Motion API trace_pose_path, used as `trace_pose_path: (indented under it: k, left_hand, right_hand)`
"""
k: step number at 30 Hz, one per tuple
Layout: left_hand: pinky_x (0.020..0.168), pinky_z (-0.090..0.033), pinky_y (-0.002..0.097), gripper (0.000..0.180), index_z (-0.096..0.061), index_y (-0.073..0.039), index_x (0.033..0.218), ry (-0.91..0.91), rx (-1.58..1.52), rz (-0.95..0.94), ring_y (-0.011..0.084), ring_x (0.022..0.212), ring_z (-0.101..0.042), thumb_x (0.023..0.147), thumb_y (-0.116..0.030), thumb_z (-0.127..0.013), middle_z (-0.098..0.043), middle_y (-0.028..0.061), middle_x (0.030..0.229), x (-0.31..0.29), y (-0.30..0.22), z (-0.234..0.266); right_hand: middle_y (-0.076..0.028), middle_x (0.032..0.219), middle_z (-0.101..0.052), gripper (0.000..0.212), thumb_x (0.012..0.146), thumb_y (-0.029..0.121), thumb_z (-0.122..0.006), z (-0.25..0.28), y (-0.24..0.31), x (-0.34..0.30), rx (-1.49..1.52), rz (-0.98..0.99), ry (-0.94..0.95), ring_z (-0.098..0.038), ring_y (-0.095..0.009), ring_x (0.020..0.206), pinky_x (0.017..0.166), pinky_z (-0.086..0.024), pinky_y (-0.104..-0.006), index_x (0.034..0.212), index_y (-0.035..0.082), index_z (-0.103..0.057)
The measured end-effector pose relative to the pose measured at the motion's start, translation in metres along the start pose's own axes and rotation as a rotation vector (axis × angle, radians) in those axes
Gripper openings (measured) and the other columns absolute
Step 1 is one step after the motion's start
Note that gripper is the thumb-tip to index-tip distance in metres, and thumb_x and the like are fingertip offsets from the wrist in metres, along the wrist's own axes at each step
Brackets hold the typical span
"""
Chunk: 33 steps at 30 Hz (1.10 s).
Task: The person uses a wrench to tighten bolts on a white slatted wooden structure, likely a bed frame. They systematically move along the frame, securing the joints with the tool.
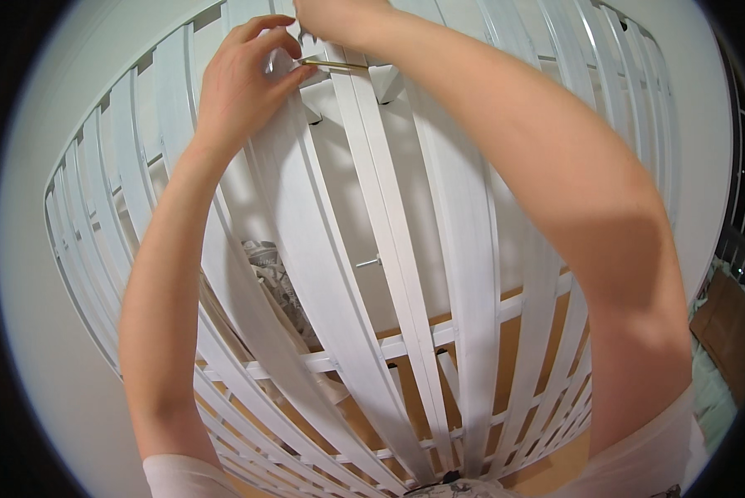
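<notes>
Left hand [244, 79]: half-curling by brass rod [339, 65], hold unclear
Right hand [335, 18]: fingers hiding, grip untellable
Risk: loosely supported rod maybe slipping between slats [310, 216]

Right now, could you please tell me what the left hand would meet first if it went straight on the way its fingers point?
The left hand would probably meet the thin gold-coloured rod first, just to its right; depth is unclear, so the two may already be touching.
</notes>
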<state>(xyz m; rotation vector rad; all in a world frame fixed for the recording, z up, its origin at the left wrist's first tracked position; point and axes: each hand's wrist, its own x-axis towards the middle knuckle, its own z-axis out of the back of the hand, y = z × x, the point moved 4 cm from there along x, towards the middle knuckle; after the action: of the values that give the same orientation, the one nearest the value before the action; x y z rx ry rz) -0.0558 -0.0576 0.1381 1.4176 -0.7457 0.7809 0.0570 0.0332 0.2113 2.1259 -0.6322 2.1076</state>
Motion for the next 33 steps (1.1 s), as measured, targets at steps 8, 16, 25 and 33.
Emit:
trace_pose_path:
  k: [8, 16, 25, 33]
  left_hand:
    - [0.070, -0.051, 0.0330, 0.009, -0.072, -0.010, 0.091, 0.038, -0.054, 0.081, 0.0202, 0.079, -0.063, 0.086, -0.015, -0.077, -0.068, 0.0002, 0.090, -0.008, -0.005, -0.005]
    - [0.077, -0.057, 0.0286, 0.011, -0.070, -0.005, 0.105, -0.130, -0.270, 0.076, 0.0156, 0.088, -0.071, 0.094, -0.004, -0.067, -0.073, 0.0034, 0.097, 0.012, -0.008, 0.004]
    - [0.082, -0.057, 0.0318, 0.018, -0.071, 0.002, 0.101, 0.242, -1.079, 0.593, 0.0165, 0.085, -0.070, 0.099, 0.003, -0.054, -0.072, 0.0090, 0.093, -0.108, -0.118, 0.047]
    - [0.074, -0.059, 0.0323, 0.017, -0.076, -0.001, 0.106, 0.588, -1.267, 0.917, 0.0239, 0.086, -0.073, 0.089, 0.000, -0.072, -0.074, 0.0099, 0.096, -0.262, -0.299, 0.072]
  right_hand:
    - [-0.023, 0.092, -0.073, 0.023, 0.093, 0.012, -0.054, 0.078, -0.009, -0.021, 0.228, 0.056, -0.151, -0.070, -0.040, 0.090, 0.083, -0.055, -0.0462, 0.101, -0.001, -0.072]
    - [-0.017, 0.087, -0.074, 0.021, 0.098, 0.010, -0.057, 0.118, -0.013, -0.082, 0.287, -0.225, 0.014, -0.070, -0.020, 0.080, 0.074, -0.053, -0.0310, 0.102, -0.001, -0.074]
    - [-0.003, 0.083, -0.068, 0.017, 0.093, -0.001, -0.063, 0.151, 0.041, -0.216, 0.647, -0.294, 0.337, -0.064, -0.012, 0.072, 0.062, -0.050, -0.0268, 0.106, 0.005, -0.072]
    - [-0.008, 0.093, -0.070, 0.024, 0.090, 0.005, -0.066, 0.189, 0.116, -0.398, 0.663, -0.217, 0.500, -0.066, -0.024, 0.079, 0.071, -0.054, -0.0337, 0.114, 0.003, -0.068]
